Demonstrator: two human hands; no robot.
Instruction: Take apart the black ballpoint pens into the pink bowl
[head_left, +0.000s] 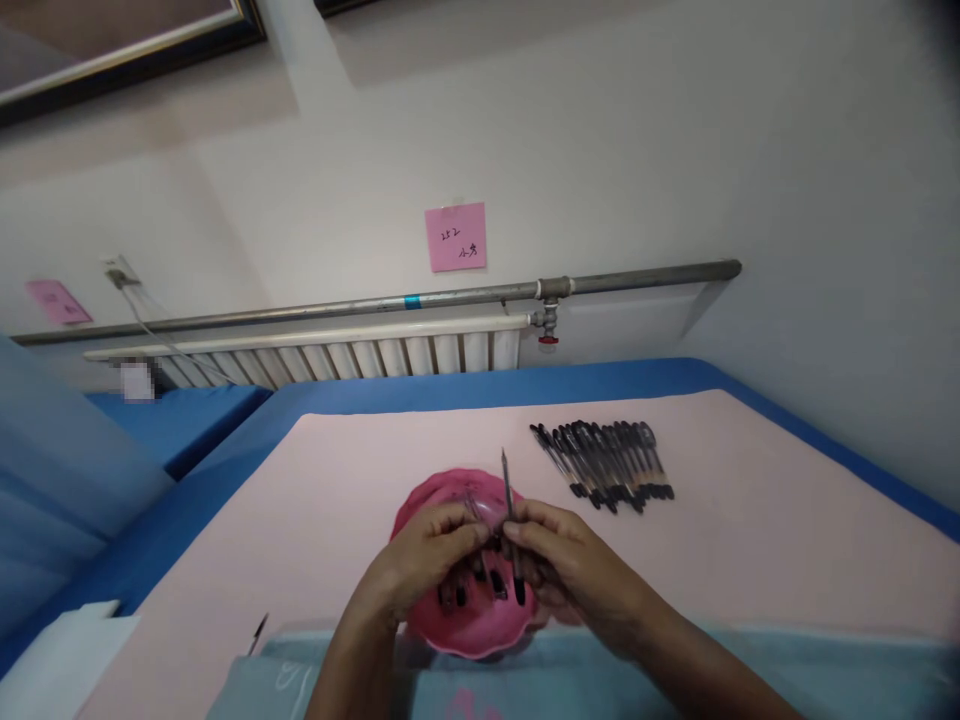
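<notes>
Nearest the viewer, a light-blue cloth [810, 675] crosses the lower margin, with both forearms reaching over it. The right hand [562, 560] grips a slim pen [508, 490] between thumb and fingers, its bare tip pointing up and its dark end down, slightly tilted. The left hand [427, 560] is beside it, thumb and fingertips drawn together — whether they pinch one of the small clear pieces there, I cannot tell from here. Both hands are over a pink bowl [469, 640] with a scalloped rim; inside lie several clear-and-black pen parts [498, 584], partly hidden by the fingers. To the left, a loose pen [259, 630] lies at the cloth's edge, dark end pointing away; farther left is a folded white item [64, 655], its nature unclear.

Beyond the bowl and to its right, a row of black-capped pens [611, 465] lies side by side on a pale pink cover [337, 510], which leaves a blue border of the tabletop [487, 386] exposed. Behind stands a white radiator [416, 355] beneath a metal pipe [300, 316] — a red-handled valve [549, 325] hangs from it. On the wall are a pink handwritten note [457, 240] and, upper left, a dark-framed picture [127, 85].
</notes>
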